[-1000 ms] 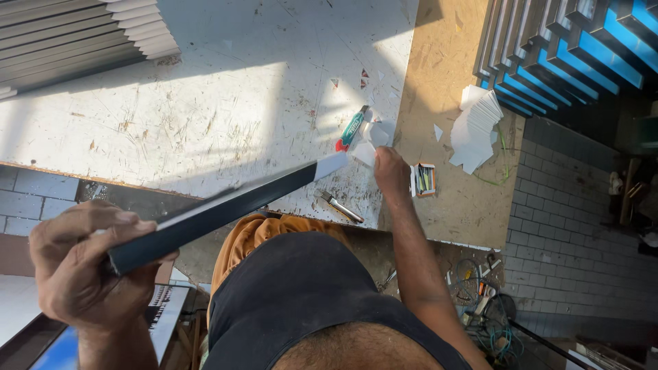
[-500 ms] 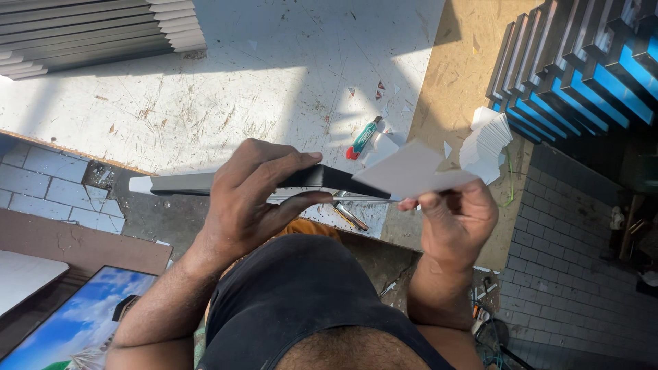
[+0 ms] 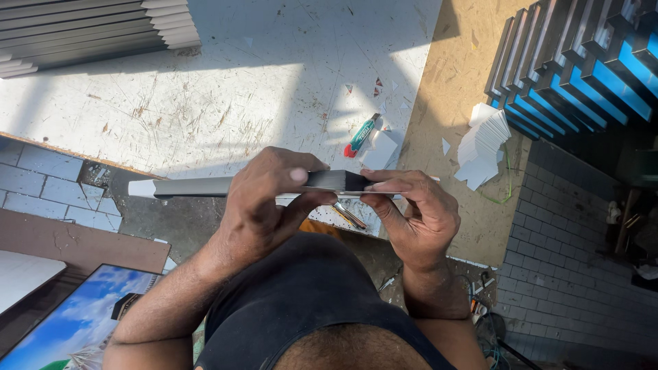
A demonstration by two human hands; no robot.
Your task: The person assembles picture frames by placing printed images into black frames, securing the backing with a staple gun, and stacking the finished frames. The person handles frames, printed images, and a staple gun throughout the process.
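Both hands raised at chest height, left hand [image 3: 264, 202] and right hand [image 3: 411, 216] clamped on a horizontal dark strip [image 3: 199, 186]

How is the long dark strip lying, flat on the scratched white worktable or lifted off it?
Lifted: the long dark strip lies level across the view, gripped by left hand and right hand, above the scratched white worktable.

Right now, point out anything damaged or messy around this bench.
The white bench top is scratched and stained, with small paper offcuts scattered near the green-and-red cutter. Both hands, left hand and right hand, grip the long grey strip.
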